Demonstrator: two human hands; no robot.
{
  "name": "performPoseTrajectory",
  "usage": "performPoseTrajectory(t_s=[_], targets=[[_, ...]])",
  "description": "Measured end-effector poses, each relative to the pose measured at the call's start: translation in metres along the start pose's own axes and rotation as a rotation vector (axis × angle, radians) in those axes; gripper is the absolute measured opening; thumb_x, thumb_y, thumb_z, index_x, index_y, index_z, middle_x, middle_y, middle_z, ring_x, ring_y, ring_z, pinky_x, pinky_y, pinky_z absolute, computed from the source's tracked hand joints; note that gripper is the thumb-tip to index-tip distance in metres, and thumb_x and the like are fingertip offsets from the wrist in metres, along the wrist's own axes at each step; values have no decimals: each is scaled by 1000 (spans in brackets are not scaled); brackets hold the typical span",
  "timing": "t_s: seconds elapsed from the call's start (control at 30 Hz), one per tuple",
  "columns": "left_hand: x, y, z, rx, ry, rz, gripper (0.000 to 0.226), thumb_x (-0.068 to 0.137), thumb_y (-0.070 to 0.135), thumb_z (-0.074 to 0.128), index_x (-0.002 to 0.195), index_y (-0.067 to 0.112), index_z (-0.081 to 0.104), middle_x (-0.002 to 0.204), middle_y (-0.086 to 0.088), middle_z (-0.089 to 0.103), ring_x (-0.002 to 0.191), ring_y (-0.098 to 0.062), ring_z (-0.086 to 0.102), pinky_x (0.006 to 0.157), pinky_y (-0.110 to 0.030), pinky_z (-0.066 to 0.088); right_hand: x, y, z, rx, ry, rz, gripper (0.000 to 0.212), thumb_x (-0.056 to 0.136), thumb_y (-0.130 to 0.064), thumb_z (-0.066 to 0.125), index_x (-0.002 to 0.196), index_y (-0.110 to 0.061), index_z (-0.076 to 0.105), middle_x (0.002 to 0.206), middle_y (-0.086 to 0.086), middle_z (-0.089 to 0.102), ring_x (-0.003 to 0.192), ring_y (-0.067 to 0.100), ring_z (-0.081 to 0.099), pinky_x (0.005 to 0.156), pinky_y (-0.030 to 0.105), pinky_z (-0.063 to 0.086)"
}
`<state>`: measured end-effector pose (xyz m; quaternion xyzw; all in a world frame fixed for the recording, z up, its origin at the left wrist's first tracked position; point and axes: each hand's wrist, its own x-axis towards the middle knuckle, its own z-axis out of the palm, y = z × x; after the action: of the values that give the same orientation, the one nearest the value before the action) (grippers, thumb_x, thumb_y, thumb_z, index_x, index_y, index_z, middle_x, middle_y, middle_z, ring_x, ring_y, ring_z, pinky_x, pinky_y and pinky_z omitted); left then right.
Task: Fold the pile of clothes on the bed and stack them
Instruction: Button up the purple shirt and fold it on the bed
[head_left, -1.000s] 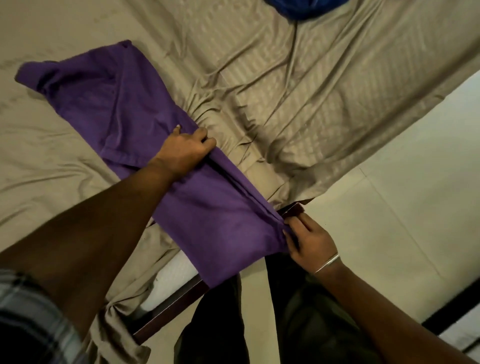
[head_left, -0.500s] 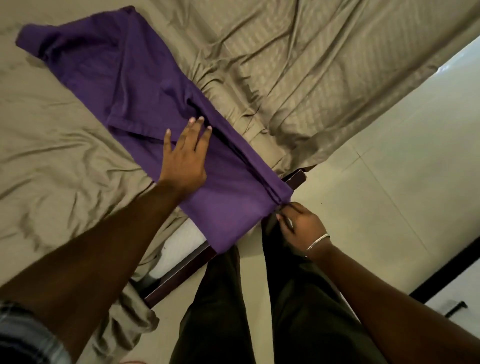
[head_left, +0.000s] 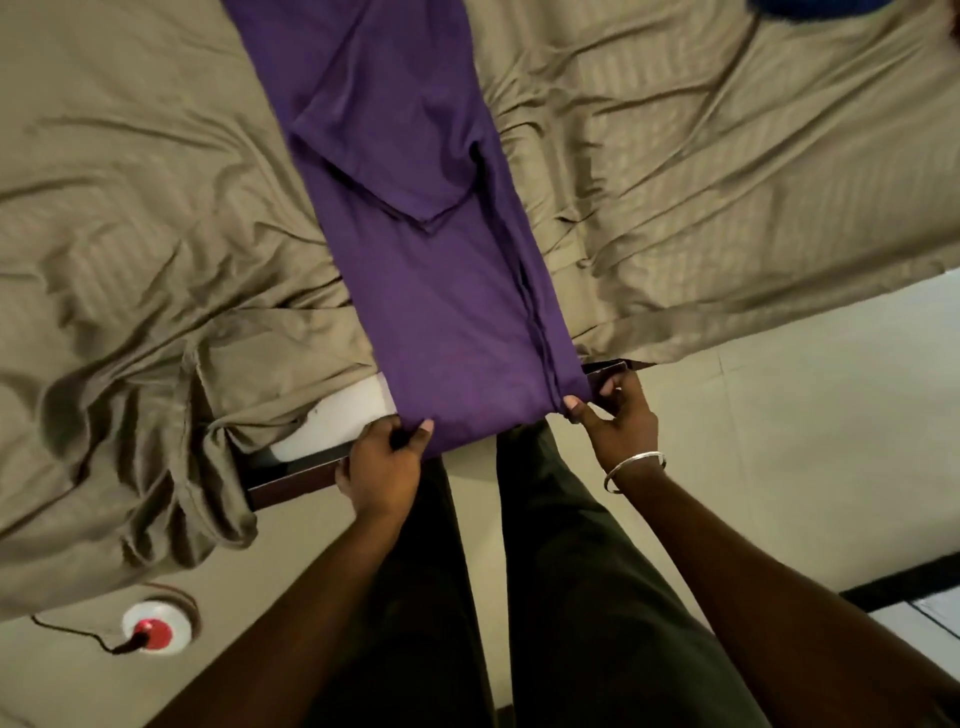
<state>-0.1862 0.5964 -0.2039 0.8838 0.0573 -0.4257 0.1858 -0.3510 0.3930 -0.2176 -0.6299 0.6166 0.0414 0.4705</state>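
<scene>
Both hands pinch the near corners, left hand (head_left: 387, 460) and right hand (head_left: 615, 415), of the purple garment (head_left: 415, 249) stretched along the bed (head_left: 130, 218). It's slippery-looking, so lifting unevenly could undo the lengthwise fold.

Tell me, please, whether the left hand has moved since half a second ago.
Yes. The left hand has come back off the middle of the purple garment to its near hem at the dark bed frame, pinching it.

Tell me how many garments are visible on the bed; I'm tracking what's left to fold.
2: the purple garment lies lengthwise mid-bed, both hands pinching its near edge; a blue garment peeks in at the top right edge. Others may lie out of frame.
</scene>
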Motion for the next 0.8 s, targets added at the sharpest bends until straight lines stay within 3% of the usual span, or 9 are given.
performPoseTrajectory(t_s=[0.07, 0.13, 0.23, 0.33, 0.47, 0.6, 0.67, 0.73, 0.8], targets=[[-13, 7, 0, -210, 7, 23, 23, 84, 38, 72, 98, 21, 66, 98, 4, 69, 97, -19, 64, 100, -45, 44, 1, -1, -7, -70, -68, -41, 44, 72, -27, 86, 89, -17, 47, 80, -5, 63, 82, 8, 67, 70, 28, 49], [-31, 13, -1, -354, -22, 40, 24, 84, 18, 76, 104, 16, 64, 99, 4, 69, 91, -3, 64, 86, -27, 49, 1, -3, -11, -134, -155, -76, 43, 71, -23, 87, 92, -20, 50, 78, -9, 66, 78, 1, 65, 68, 21, 47], [-45, 10, 0, -427, -29, 96, 33, 80, 3, 77, 107, 14, 62, 98, 6, 68, 86, 10, 62, 73, -7, 47, 3, -2, -17, -109, -191, -63, 38, 69, -19, 88, 96, -18, 62, 83, -3, 70, 79, 11, 66, 76, 30, 53], [-51, 5, 1, -478, -89, 102, 37, 80, -2, 75, 113, 8, 63, 100, 5, 69, 86, 8, 64, 70, -7, 49, 7, 1, -27, -125, -294, -68, 23, 74, -25, 85, 89, -13, 71, 86, 0, 72, 82, 21, 67, 80, 42, 56], [-61, -4, 7, -660, -252, 44, 41, 84, -8, 66, 122, 6, 59, 113, -4, 69, 101, -9, 67, 79, -20, 55, 6, 1, -38, -123, -319, -129, 23, 78, -33, 82, 86, -16, 70, 86, -4, 71, 85, 18, 66, 80, 40, 56], [-67, -15, 16, -728, -374, -145, 33, 85, 5, 69, 117, 14, 64, 114, -3, 72, 108, -23, 67, 89, -32, 56, 1, 1, -43, -91, -304, -132, 30, 81, -35, 79, 79, -12, 61, 69, 2, 67, 65, 26, 61, 64, 43, 52], [-68, -16, 19, -754, -402, -215, 26, 86, 7, 68, 112, 12, 67, 109, -2, 73, 107, -24, 67, 81, -27, 57, -2, 2, -41, -113, -289, -131, 33, 81, -33, 79, 77, -10, 55, 67, 6, 62, 62, 28, 56, 60, 39, 48], [-68, -16, 23, -826, -429, -290, 27, 89, 11, 65, 116, 14, 64, 112, 1, 71, 107, -21, 66, 77, -25, 56, -4, 2, -40, -111, -318, -106, 28, 82, -28, 79, 87, -13, 56, 77, 0, 66, 68, 19, 62, 62, 31, 49], [-67, -20, 26, -847, -438, -330, 39, 91, 18, 65, 129, 15, 58, 123, 0, 67, 113, -23, 63, 86, -32, 55, -5, 1, -37, -99, -397, -79, 27, 84, -24, 76, 99, -17, 55, 88, -9, 66, 82, 14, 65, 67, 22, 49]])
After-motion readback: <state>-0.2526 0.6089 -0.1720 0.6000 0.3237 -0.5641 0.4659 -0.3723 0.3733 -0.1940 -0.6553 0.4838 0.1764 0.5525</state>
